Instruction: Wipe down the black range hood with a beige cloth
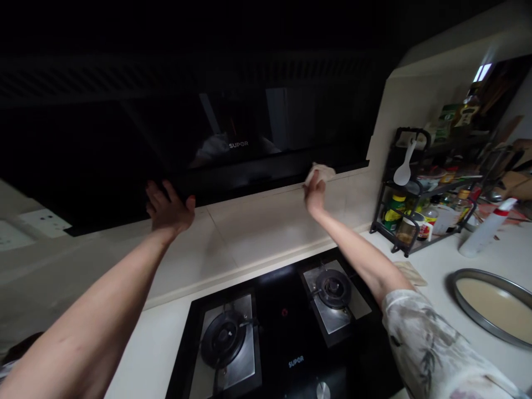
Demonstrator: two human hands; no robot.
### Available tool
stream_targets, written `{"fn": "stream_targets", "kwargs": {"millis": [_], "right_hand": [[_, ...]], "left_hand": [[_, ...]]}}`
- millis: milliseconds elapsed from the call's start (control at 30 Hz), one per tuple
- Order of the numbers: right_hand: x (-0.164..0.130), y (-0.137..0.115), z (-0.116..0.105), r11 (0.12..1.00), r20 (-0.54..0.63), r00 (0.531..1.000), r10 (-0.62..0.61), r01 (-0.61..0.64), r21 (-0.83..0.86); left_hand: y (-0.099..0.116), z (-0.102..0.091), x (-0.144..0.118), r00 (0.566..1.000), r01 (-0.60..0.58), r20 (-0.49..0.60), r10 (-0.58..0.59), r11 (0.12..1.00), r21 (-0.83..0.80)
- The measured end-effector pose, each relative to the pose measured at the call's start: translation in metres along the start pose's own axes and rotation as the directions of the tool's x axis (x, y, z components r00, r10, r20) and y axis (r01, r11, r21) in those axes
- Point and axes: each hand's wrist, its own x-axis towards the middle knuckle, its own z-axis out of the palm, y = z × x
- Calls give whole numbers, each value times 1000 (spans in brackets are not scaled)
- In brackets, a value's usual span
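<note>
A black range hood (266,133) fills the upper part of the view, its lower edge running across above the stove. My left hand (168,210) is spread against the hood's lower edge on the left, fingers apart and holding nothing. Toward the right end of that same edge, my right hand (315,194) presses a pale cloth (321,173) to the hood, its fingers over the cloth. Part of the cloth is hidden behind the fingers. Below both arms lies a black gas stove (282,332) with a left burner (223,338) and a right burner (333,288).
A black spice rack (409,221) with bottles and a hanging white spoon (405,163) stands at right. Beside it are a white spray-like bottle (486,230), a round metal pan (494,305) with pale contents and a folded cloth (411,273). Wall sockets (45,221) sit at left.
</note>
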Motion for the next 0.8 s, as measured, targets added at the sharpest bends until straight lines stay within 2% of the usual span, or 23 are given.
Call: {"fn": "stream_targets", "kwargs": {"millis": [100, 167, 233, 300, 367, 400, 467, 600, 667, 733, 800], "right_hand": [[-34, -82, 18, 990, 138, 983, -123, 113, 82], [-54, -138, 24, 964, 234, 942, -242, 207, 167], [-70, -187, 26, 936, 288, 903, -317, 250, 247], [-80, -224, 27, 904, 324, 871, -370, 257, 341], [-85, -240, 28, 870, 330, 852, -405, 248, 427], [-84, -240, 27, 856, 328, 849, -414, 240, 458], [-80, -225, 26, 847, 328, 854, -404, 214, 486], [-59, -153, 17, 876, 342, 890, -302, 117, 468], [-42, -108, 10, 889, 302, 936, -181, 24, 458], [-22, -62, 0, 880, 212, 977, 5, -105, 464], [0, -17, -15, 856, 105, 980, 168, -198, 477]], "left_hand": [[-3, 2, 1, 1000, -12, -13, 12, 1000, -10], [-5, 3, 2, 1000, -15, -21, 15, 1000, -16], [-6, 3, 3, 1000, -9, -17, 8, 1000, -19], [-6, 3, 3, 1000, -4, -8, 4, 1000, -18], [-6, 3, 2, 1000, -6, -11, 6, 1000, -18], [-6, 3, 2, 1000, -9, -13, 8, 1000, -17], [-7, 4, 2, 1000, -14, -25, 13, 1000, -9], [-10, 7, 3, 999, -31, -44, 31, 1000, 0], [-10, 7, 4, 999, -22, -35, 22, 1000, -1], [-8, 6, 4, 1000, -7, -23, 7, 1000, 0], [-7, 4, 3, 1000, -4, -24, 4, 1000, -1]]}}
